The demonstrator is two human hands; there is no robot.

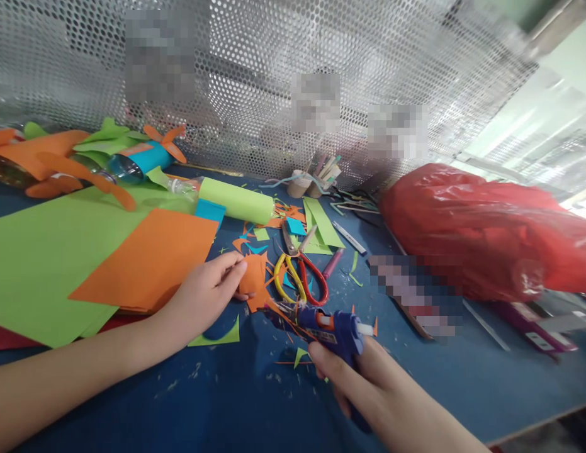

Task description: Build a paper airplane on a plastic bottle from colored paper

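My right hand (354,380) is wrapped round the grip of a blue glue gun (333,330), whose white glue stick pokes out at the back. The gun's nozzle points left, close to an orange paper piece (253,277). That piece is pinched between the thumb and fingers of my left hand (219,280). Just beyond the gun lie scissors (299,267) with one yellow and one red handle, blades apart. Paper scraps are strewn around them. Whether the nozzle touches the paper, I cannot tell.
Green sheets (33,264) and orange sheets (153,258) cover the left. A bottle wrapped in green paper (236,200) lies behind them, near paper-propeller bottles (144,160). A red plastic bag (476,229) bulks at the right. Cups of sticks (299,182) stand before the perforated metal screen (255,82).
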